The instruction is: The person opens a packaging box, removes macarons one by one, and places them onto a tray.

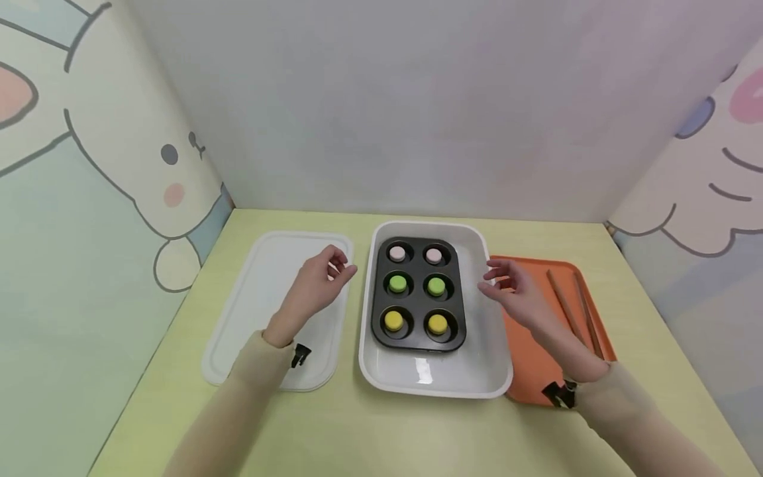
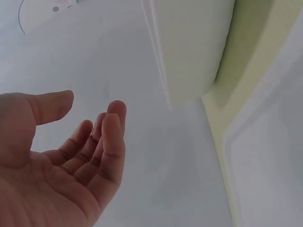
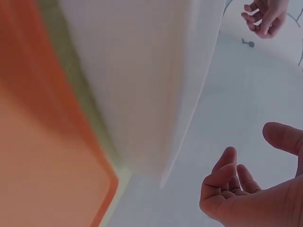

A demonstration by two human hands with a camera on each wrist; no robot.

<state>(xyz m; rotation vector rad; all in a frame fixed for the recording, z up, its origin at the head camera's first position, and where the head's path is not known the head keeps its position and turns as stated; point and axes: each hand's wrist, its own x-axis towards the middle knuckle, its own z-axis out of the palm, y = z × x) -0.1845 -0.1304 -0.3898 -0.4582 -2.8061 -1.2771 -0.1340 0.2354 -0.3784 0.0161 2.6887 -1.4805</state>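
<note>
A white rectangular tub (image 1: 423, 377) stands mid-table, holding a dark muffin tin (image 1: 418, 301). Each cup of the tin has one small macaron-like round: pink ones (image 1: 397, 254) at the back, green ones (image 1: 397, 284) in the middle, yellow ones (image 1: 393, 320) at the front. Over the white tray, left of the tub, my left hand (image 1: 320, 281) hovers with loosely bent fingers, gripping nothing. My right hand (image 1: 514, 291) hangs beside the tub's right rim, fingers loosely curled and thumb apart from them. In the right wrist view a gap shows between that hand and the tub wall (image 3: 137, 94).
A white tray (image 1: 256, 291) lies to the left. On the right is an orange tray (image 1: 524, 358) bearing two long thin brown sticks (image 1: 566, 305), partly hidden by my right forearm. Behind the yellow-green table (image 1: 381, 437) rises a pale wall (image 1: 381, 119); cartoon-painted panels flank it.
</note>
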